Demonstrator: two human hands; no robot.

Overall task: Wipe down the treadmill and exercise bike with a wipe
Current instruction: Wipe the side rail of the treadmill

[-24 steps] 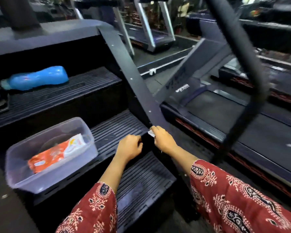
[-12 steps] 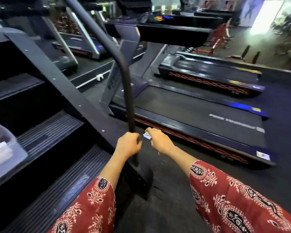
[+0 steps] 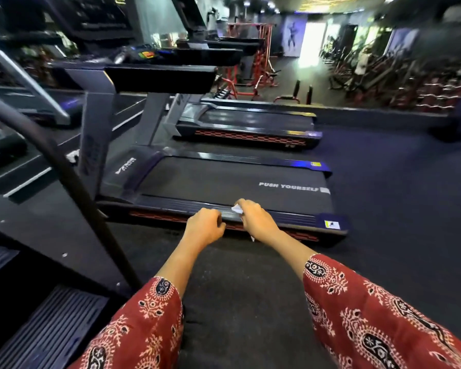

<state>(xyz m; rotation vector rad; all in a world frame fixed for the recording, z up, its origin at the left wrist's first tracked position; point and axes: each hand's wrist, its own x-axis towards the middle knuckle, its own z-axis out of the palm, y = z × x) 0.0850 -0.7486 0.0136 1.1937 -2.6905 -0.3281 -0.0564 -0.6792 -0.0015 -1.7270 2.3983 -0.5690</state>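
- While the small white crumpled wipe [image 3: 237, 209] sits pinched in the curled fingers of the right hand [image 3: 256, 219], just right of frame centre, that hand is the one placed to start wiping.
- The left hand [image 3: 204, 229] hangs just beside it on the left, curled into a fist with nothing visible in it.
- The black treadmill with the grey "PUSH YOURSELF" belt [image 3: 224, 182] lies straight ahead of both hands, its long axis running left to right across the frame.
- Its ribbed near side rail [image 3: 282, 216] shows directly behind the wipe; whether they touch cannot be told.
- A first stroke would probably run sideways along that rail.
- A second black treadmill [image 3: 250, 121] stands beyond, at upper centre; a dark curved handrail [image 3: 72, 177] crosses the left.
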